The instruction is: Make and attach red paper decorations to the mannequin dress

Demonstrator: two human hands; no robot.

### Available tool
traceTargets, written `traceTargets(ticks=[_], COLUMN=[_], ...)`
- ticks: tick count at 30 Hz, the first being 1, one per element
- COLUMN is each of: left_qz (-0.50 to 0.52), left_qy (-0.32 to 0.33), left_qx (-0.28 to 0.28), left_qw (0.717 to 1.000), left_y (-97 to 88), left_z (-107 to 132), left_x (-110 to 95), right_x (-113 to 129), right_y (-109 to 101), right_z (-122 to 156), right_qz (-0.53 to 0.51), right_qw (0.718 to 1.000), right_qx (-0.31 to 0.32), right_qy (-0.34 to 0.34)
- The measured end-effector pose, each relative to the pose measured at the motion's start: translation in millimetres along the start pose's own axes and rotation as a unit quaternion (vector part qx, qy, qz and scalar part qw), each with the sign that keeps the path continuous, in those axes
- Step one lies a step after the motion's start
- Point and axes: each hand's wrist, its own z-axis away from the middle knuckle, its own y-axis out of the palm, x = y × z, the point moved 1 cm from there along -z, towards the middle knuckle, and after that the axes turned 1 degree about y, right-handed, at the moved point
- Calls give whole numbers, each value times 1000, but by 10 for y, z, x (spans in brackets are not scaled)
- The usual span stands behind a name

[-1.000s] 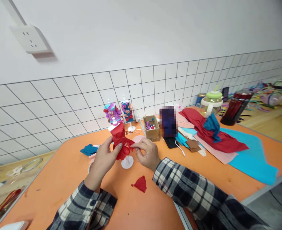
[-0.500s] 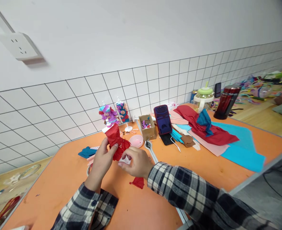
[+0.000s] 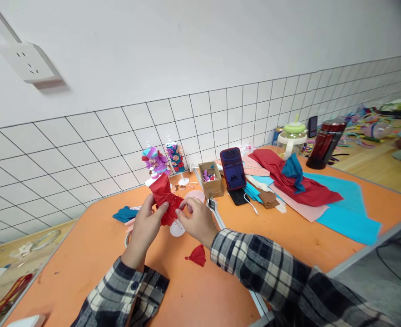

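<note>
My left hand (image 3: 146, 227) grips a red paper-dressed figure (image 3: 163, 196) that stands on a small white round base (image 3: 177, 228) on the orange table (image 3: 289, 236). My right hand (image 3: 196, 219) pinches the red paper at the figure's middle, fingers closed on it. A loose red paper scrap (image 3: 196, 255) lies on the table just below my right wrist. Both arms wear plaid sleeves.
Two finished decorated figures (image 3: 155, 161) stand by the tiled wall. Near them are a small cardboard box (image 3: 212, 179), a phone on a stand (image 3: 232, 169), red, blue and pink paper sheets (image 3: 309, 190), a green-lidded jug (image 3: 292, 138) and a dark red bottle (image 3: 324, 143).
My right hand dropped to the figure's base half a second ago, then rose again to pinch the red paper. The view shifted slightly; my left hand kept its grip.
</note>
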Motion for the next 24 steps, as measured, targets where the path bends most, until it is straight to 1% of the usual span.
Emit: traceTargets(ticks=[2,3,5,6,7,9,11,12,13,15,19,20,21,22,24], left_qz=[3,1,-9,-15,-21,-32,-41,-45,-48,-51,-52,-51,-51,-51,-51], left_qy=[-2,-2,3,4,3,-1,-6,-7,-5,1,-2,-4,-5,-4,-3], left_qx=[-2,-5,-11,-13,-15,-16,-17,-18,-19,-21,-24,-25,-26,-27,-27], left_qw=[1000,1000,1000,1000,1000,999,999,999,999,998,998,998,998,998,998], left_y=[6,11,22,28,32,38,42,43,45,48,55,56,58,60,64], left_z=[8,13,24,30,35,43,48,50,52,55,64,67,69,71,72], left_x=[-17,-31,-63,-79,-92,-109,-115,-115,-115,-113,-101,-99,-98,-99,-102], right_x=[-56,-85,-135,-153,-168,-180,-177,-173,-168,-155,-104,-88,-74,-62,-52], right_y=[19,41,104,141,178,242,282,291,293,282,263,269,281,298,336], right_z=[-31,-36,-20,-3,20,70,114,131,144,164,186,189,191,191,187], right_qz=[-57,-104,-206,-252,-298,-408,-516,-556,-578,-591,-633,-640,-643,-641,-628], right_qw=[997,990,960,939,913,843,764,731,712,696,639,631,632,641,669], right_qx=[28,56,113,138,163,199,206,203,199,204,243,251,255,253,229], right_qy=[43,74,150,187,225,288,328,340,344,352,364,359,350,339,324])
